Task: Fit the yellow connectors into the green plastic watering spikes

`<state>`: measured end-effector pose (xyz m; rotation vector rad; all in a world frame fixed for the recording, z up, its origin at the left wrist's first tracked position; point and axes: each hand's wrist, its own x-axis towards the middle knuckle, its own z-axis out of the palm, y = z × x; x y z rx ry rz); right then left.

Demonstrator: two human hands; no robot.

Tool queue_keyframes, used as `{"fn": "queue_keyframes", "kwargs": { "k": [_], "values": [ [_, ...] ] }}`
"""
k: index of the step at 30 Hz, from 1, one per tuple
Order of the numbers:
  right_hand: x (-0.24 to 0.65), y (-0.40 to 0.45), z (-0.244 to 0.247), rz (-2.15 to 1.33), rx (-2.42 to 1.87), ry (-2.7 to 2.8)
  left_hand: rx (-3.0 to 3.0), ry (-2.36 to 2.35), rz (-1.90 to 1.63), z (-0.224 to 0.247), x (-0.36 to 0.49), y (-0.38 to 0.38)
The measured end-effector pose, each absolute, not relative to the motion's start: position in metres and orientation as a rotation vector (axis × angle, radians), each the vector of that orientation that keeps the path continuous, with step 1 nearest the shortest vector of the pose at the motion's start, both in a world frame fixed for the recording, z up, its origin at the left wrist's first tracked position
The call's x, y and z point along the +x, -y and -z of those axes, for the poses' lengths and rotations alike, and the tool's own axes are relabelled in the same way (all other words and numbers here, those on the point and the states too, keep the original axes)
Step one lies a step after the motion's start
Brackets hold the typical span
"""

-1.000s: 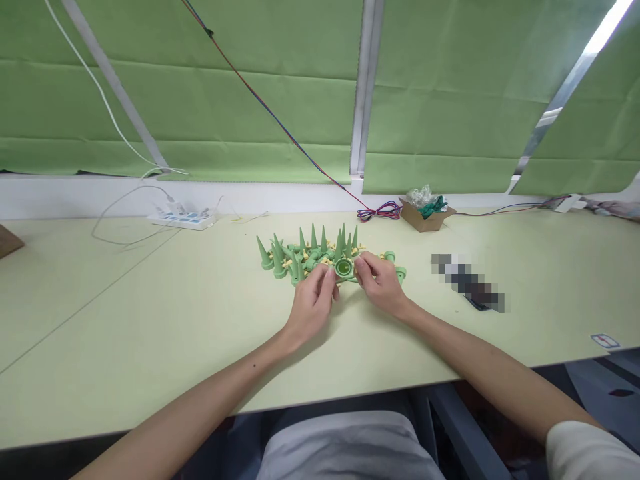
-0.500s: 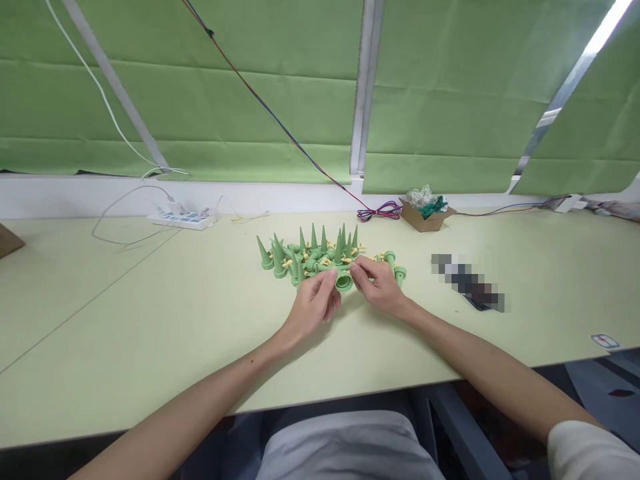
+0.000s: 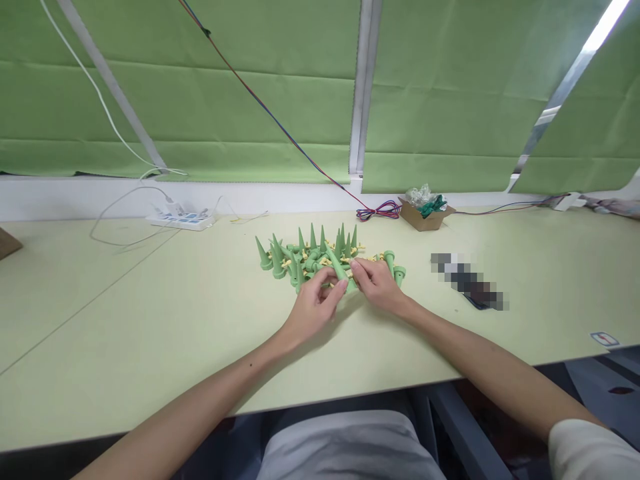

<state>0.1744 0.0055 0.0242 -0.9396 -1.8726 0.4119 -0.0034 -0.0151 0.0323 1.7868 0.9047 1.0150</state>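
My left hand is closed around the lower part of a green plastic watering spike, which tilts with its point up and away to the left. Close by on the right, my right hand is pinched, its fingertips at the spike's wide end. What those fingertips grip is hidden. Behind both hands lies a pile of similar green spikes, several upright and others on their sides. Small yellow valve pieces are mixed among them.
A small cardboard box with clear wrap and green material stands at the back, beside coiled red and blue wire. At the back left is a white power strip. A blurred dark object lies to the right on the table.
The spike has turned in my left hand: its open ring end faced me before, and now its cone points up and away. My right hand has barely moved.
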Motion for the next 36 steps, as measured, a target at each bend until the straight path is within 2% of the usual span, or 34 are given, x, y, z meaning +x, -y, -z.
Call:
{"fn": "queue_keyframes", "kwargs": {
  "k": [5,11,19,36],
  "values": [
    [0.174,-0.007,-0.022,-0.393,-0.982,1.870,1.955,-0.949,-1.073,-0.029,-0.003,0.016],
    [0.173,-0.008,-0.021,-0.370,-0.996,1.834,2.140,-0.996,-1.307,-0.021,-0.003,0.013],
    [0.172,-0.010,-0.020,-0.369,-1.042,1.720,1.935,-1.040,-1.360,-0.026,-0.001,0.016],
    [0.175,-0.006,-0.020,-0.360,-0.839,1.817,1.533,-0.955,-0.927,-0.030,-0.003,0.010]
  ]
}}
